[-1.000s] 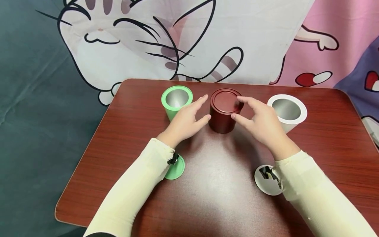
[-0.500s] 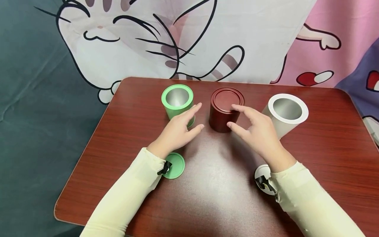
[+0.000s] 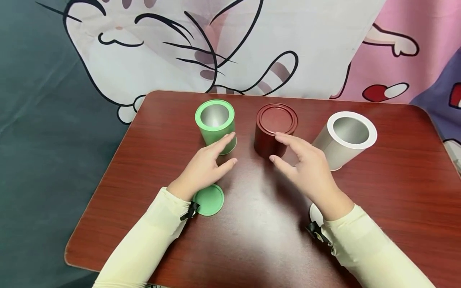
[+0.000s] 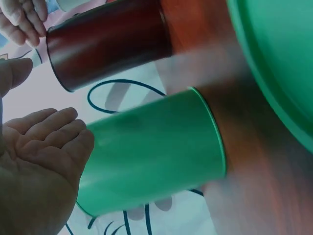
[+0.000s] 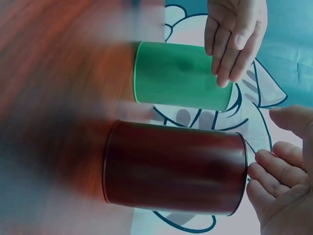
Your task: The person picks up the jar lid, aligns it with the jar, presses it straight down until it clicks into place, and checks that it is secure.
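Here's the left hand (image 3: 202,170) beside the green can (image 4: 151,152) and the right hand (image 3: 312,170) beside the closed red can (image 3: 275,120), near the table's (image 3: 158,132) far edge, both spread and empty, seemingly a poised step, where gripping either can calls for curling fingers.

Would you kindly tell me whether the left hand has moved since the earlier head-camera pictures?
Yes. Judged against the dark red can, the left hand has moved away from it, leftward and back toward the camera.
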The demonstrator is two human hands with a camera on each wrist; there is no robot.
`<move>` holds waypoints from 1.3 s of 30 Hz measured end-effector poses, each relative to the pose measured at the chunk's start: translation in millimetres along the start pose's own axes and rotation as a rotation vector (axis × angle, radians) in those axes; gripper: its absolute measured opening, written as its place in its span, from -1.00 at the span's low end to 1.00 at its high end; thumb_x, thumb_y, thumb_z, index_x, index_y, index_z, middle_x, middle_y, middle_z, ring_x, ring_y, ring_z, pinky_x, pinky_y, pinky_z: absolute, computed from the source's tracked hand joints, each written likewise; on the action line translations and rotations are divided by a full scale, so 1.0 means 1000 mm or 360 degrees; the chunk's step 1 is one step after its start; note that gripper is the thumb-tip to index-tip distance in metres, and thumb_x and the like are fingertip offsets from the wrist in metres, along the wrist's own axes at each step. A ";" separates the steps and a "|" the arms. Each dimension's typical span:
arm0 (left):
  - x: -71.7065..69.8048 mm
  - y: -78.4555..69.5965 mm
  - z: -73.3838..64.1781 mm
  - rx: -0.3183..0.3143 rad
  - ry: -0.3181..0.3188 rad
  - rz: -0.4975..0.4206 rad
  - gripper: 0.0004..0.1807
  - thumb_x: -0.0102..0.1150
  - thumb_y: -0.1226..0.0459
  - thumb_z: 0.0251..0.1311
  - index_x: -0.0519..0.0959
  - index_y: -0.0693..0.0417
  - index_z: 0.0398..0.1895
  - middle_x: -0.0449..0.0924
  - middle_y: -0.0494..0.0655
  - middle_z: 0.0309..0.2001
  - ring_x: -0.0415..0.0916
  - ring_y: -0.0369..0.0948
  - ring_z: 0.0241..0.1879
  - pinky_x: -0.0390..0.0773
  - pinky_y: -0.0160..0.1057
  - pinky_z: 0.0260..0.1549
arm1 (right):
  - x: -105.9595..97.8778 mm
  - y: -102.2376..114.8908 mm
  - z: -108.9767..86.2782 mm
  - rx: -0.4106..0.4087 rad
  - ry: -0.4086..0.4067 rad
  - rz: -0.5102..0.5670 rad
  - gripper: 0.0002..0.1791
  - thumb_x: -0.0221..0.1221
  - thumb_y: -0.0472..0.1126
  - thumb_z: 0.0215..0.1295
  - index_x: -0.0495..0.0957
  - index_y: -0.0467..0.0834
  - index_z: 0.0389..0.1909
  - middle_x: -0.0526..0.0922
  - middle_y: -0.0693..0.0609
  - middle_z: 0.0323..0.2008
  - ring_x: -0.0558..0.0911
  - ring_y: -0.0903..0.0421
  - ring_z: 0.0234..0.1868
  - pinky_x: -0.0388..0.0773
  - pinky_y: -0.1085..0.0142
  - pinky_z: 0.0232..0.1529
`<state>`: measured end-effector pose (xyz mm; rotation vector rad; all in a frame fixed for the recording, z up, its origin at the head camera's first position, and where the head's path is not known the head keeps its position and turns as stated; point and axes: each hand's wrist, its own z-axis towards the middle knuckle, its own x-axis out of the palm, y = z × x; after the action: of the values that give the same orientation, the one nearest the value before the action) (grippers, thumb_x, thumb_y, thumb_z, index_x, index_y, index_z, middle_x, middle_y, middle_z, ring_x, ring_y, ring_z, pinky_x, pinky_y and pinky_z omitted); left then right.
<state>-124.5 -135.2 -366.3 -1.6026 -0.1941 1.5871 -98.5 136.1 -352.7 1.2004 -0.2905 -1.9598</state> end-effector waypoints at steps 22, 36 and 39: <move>-0.004 0.010 -0.038 0.0019 0.0035 0.0013 -0.26 0.28 0.17 0.30 0.27 0.00 0.53 0.34 0.02 0.44 0.28 -0.14 0.43 0.37 -0.05 0.34 | 0.024 0.010 -0.019 0.0047 0.0206 0.0071 -0.38 0.49 -0.20 0.08 0.58 -0.17 0.21 0.68 -0.06 0.10 0.65 -0.02 0.14 0.56 0.03 0.12; -0.002 0.019 -0.064 -0.0042 0.0094 -0.0031 -0.18 0.34 0.15 0.26 0.22 -0.05 0.56 0.26 -0.11 0.48 0.26 -0.22 0.43 0.35 -0.10 0.35 | 0.045 0.020 -0.029 0.0027 0.0326 0.0132 -0.33 0.52 -0.12 0.04 0.57 -0.22 0.21 0.64 -0.06 0.18 0.59 -0.01 0.23 0.51 0.05 0.23; -0.003 0.020 -0.070 -0.0067 0.0107 -0.0023 -0.18 0.33 0.13 0.26 0.22 -0.06 0.56 0.25 -0.12 0.49 0.22 -0.22 0.46 0.32 -0.07 0.38 | 0.048 0.021 -0.031 0.0011 0.0334 0.0143 -0.32 0.54 -0.11 0.02 0.58 -0.24 0.19 0.65 -0.07 0.17 0.60 -0.03 0.21 0.51 0.04 0.22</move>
<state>-72.6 -180.6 -388.4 -1.6805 -0.2038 1.5245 -72.6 94.1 -388.1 1.3618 -0.2385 -1.7406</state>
